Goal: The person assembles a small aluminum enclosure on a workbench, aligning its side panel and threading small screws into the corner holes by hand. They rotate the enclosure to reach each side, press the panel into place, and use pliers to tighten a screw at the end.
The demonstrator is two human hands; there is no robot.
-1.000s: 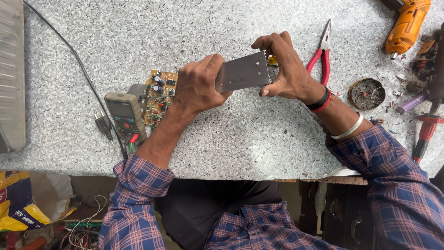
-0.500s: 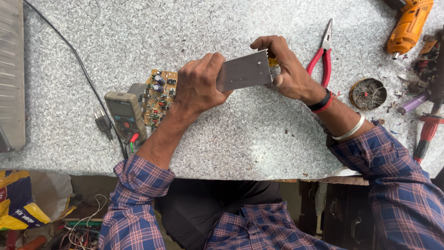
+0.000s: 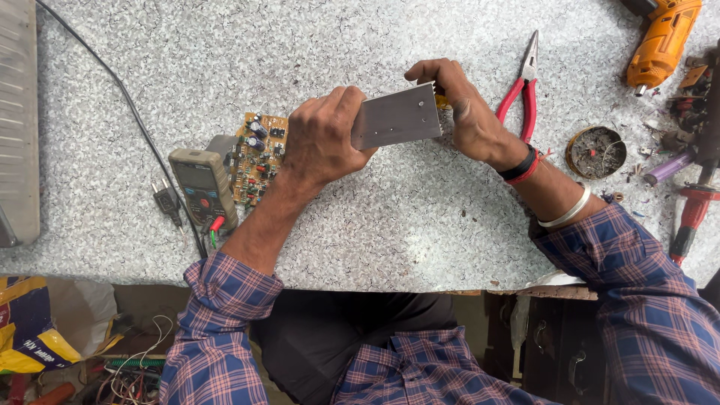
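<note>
The person wore a plaid shirt in blue, red and white, both sleeves rolled up the forearms, over dark trousers. The right hand (image 3: 472,112) had a black-and-red band and a silver bangle at its wrist; the left hand (image 3: 322,139) was bare.

A flat grey metal plate (image 3: 396,116), rectangular with small holes along its edge, is held above the speckled bench (image 3: 420,225), tilted slightly. Its left end is gripped in one hand, its far right corner pinched by the other.
</note>
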